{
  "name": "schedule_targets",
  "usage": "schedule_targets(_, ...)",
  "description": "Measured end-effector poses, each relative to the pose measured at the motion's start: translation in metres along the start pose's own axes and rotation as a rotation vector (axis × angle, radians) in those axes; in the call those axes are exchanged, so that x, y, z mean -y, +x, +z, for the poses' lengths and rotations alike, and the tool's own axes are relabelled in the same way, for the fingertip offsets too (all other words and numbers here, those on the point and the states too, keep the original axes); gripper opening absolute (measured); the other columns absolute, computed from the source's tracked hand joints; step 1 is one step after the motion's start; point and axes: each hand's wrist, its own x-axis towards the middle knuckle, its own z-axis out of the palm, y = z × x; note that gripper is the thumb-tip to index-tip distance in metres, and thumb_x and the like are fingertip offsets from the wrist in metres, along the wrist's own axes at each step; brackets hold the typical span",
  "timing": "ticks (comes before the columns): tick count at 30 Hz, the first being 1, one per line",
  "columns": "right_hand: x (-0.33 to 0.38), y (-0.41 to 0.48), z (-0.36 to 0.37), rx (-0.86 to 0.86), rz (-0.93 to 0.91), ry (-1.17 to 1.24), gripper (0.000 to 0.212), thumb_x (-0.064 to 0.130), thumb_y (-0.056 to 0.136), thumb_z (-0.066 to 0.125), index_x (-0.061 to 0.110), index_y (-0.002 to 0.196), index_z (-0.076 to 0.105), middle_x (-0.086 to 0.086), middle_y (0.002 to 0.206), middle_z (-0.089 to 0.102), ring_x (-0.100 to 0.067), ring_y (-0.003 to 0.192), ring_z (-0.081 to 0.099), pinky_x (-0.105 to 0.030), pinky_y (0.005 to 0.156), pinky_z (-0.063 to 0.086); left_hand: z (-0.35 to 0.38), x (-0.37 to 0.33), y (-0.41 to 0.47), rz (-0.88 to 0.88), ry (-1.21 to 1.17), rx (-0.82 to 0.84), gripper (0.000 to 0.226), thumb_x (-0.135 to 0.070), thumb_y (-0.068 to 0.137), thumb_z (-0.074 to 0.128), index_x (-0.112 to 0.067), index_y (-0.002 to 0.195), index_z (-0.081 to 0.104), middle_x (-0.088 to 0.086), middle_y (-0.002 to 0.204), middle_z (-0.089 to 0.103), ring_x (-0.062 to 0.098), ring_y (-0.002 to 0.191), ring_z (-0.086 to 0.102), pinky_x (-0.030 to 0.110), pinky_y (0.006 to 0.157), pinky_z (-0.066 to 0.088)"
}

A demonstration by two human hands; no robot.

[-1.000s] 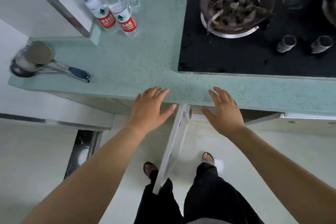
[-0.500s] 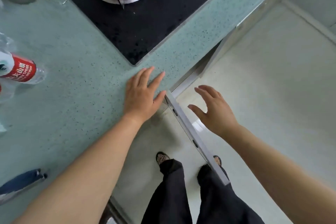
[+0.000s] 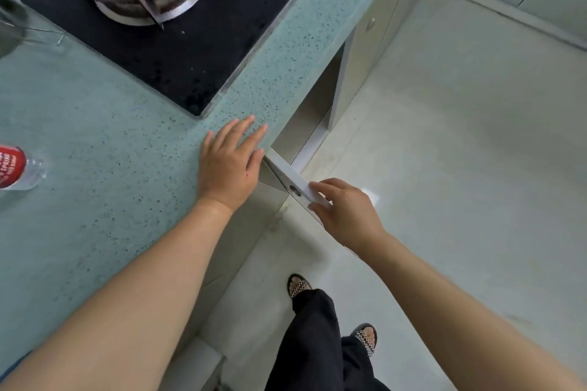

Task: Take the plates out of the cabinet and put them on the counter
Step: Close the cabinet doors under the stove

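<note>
Cabinet door (image 3: 286,175) | edge pinched in R hand (image 3: 348,216) grip | L hand (image 3: 227,168) flat, released, on counter (image 3: 95,120)

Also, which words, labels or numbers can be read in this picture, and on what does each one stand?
"SPRING": white letters on the red label of the bottle on the counter; the picture edge cuts off what comes before.
Smaller print on the same label: too blurred to read.
No other text shows.

cabinet door (image 3: 286,173): white, standing open below counter edge | counter (image 3: 95,124): teal, speckled
</note>
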Motion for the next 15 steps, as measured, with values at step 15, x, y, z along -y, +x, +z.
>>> schedule_targets(15,-0.038,0.019,-0.025,-0.253,0.074,-0.115,0.024,0.044,0.076,0.07,0.025,0.09,0.071,0.008,0.092,0.069,-0.017,0.083,0.062,-0.025,0.057,0.041,0.001,0.004,0.001,0.022,-0.033,-0.024,0.039,-0.032,0.092,0.041,-0.024,0.127,0.055,0.003,0.137,0.052,0.025,0.125,0.047,0.053,0.098,0.038)
